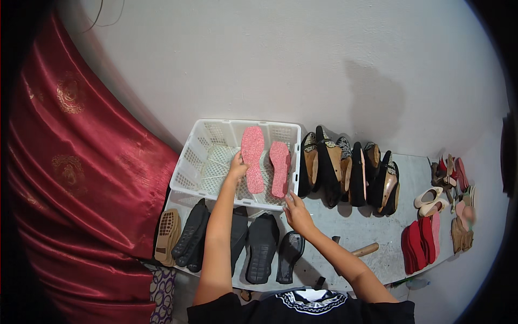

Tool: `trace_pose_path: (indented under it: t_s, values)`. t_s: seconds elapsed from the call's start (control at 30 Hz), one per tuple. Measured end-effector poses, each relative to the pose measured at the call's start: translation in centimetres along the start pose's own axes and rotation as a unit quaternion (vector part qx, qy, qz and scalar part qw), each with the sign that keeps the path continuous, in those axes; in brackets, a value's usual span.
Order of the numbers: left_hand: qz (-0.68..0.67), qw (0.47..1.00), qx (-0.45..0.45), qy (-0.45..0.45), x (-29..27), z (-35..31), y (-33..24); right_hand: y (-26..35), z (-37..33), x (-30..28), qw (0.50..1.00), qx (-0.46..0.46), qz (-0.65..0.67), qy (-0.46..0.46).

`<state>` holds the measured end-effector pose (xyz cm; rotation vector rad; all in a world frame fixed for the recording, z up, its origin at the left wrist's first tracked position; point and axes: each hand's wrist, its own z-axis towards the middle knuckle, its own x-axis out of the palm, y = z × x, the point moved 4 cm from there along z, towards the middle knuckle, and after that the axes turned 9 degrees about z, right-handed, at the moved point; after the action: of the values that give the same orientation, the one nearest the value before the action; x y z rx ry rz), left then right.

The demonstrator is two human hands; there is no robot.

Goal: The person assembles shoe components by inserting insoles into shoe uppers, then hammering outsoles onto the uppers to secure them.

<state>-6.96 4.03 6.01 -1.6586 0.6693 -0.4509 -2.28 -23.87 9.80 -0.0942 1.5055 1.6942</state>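
My left hand is closed on the side of a speckled pink insole, held over a white plastic basket. Toward the basket's right wall is a second pink insole, apparently with another beneath it. My right hand is at the basket's front right rim, just below that insole's lower end. Its fingers are spread apart and seem to touch the rim. I see nothing gripped in them.
Several black shoes line up right of the basket. Black soles and tan soles lie in front. A hammer rests near my right forearm. Red insoles and pale shoes sit farther right. A red curtain hangs left.
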Motion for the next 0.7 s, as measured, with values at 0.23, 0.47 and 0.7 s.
trace_pose_path:
  t_s: [0.23, 0.47, 0.7]
  values:
    - [0.123, 0.983, -0.123, 0.059, -0.3, 5.6, 8.1, -0.5, 3.3, 1.8, 0.995, -0.059, -0.075, -0.019]
    - [0.209, 0.959, -0.179, 0.074, -1.4, 7.7, 11.5, -0.5, 3.7, 2.2, 0.996, -0.070, -0.050, -0.030]
    - [0.152, 0.966, -0.187, 0.092, -0.6, 7.5, 12.1, -0.3, 3.6, 1.7, 0.997, -0.065, -0.036, -0.026]
